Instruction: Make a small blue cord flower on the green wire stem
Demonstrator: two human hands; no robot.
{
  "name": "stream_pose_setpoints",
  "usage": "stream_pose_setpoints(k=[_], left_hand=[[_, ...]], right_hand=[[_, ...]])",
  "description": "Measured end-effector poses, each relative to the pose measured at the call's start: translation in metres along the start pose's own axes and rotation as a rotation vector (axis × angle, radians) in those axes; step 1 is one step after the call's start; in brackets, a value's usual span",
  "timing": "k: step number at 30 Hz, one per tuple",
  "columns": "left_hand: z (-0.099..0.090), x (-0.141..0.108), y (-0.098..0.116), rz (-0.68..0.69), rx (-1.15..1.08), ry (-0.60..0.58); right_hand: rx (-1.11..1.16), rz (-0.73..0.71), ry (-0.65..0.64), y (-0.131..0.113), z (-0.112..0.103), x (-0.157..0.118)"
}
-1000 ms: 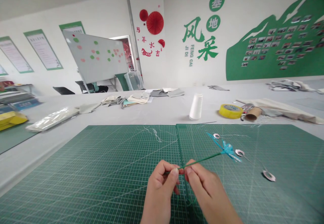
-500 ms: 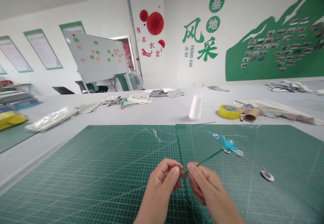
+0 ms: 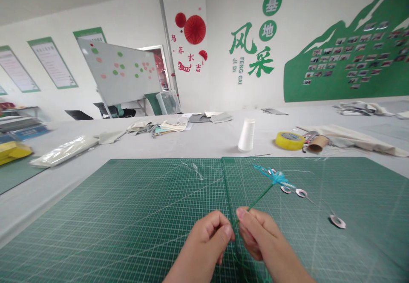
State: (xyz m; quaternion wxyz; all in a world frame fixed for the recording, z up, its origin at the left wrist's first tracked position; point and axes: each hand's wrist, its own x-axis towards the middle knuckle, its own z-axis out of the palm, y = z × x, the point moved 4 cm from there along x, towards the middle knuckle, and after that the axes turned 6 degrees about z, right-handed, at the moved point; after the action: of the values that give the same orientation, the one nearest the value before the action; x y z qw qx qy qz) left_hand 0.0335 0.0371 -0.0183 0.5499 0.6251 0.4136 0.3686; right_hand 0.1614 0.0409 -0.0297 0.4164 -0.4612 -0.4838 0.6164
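My right hand (image 3: 263, 238) pinches the thin green stem (image 3: 262, 195) of a thread flower between thumb and fingers. The flower's light blue looped head (image 3: 277, 178) points up and away, above the cutting mat. Close beside the stem's lower end, my left hand (image 3: 211, 238) is closed with thumb against bent fingers; what lies in that pinch is hidden. Loose green thread (image 3: 247, 270) trails below and between my hands. Small white oval tags (image 3: 301, 193) lie on the mat near the flower head, and another oval tag (image 3: 337, 221) lies farther right.
Two green cutting mats (image 3: 134, 206) cover the near table. Beyond them stand a white thread cone (image 3: 247, 135), a yellow tape roll (image 3: 290, 140) and a cardboard tube (image 3: 318, 143). White thread scraps (image 3: 197, 171) lie on the mat. Cloth pieces (image 3: 174, 124) and a plastic-wrapped packet (image 3: 65, 151) lie farther out.
The blue flower head has swung left and slightly up, and its stem stands steeper. My left hand has dropped slightly and its fingers have curled in more. My right hand keeps its pinch.
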Motion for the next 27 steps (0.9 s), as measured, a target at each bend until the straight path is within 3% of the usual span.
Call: stream_pose_setpoints(k=[18, 23, 27], left_hand=[[0.005, 0.001, -0.001, -0.067, -0.249, -0.015], [0.011, 0.002, -0.018, -0.146, -0.385, -0.136], [0.008, 0.0, -0.016, -0.194, -0.251, -0.113]], right_hand=[[0.082, 0.068, -0.032, 0.01, 0.003, 0.0], [0.058, 0.096, -0.053, 0.014, 0.003, 0.001], [0.022, 0.084, -0.086, 0.014, 0.004, 0.002]])
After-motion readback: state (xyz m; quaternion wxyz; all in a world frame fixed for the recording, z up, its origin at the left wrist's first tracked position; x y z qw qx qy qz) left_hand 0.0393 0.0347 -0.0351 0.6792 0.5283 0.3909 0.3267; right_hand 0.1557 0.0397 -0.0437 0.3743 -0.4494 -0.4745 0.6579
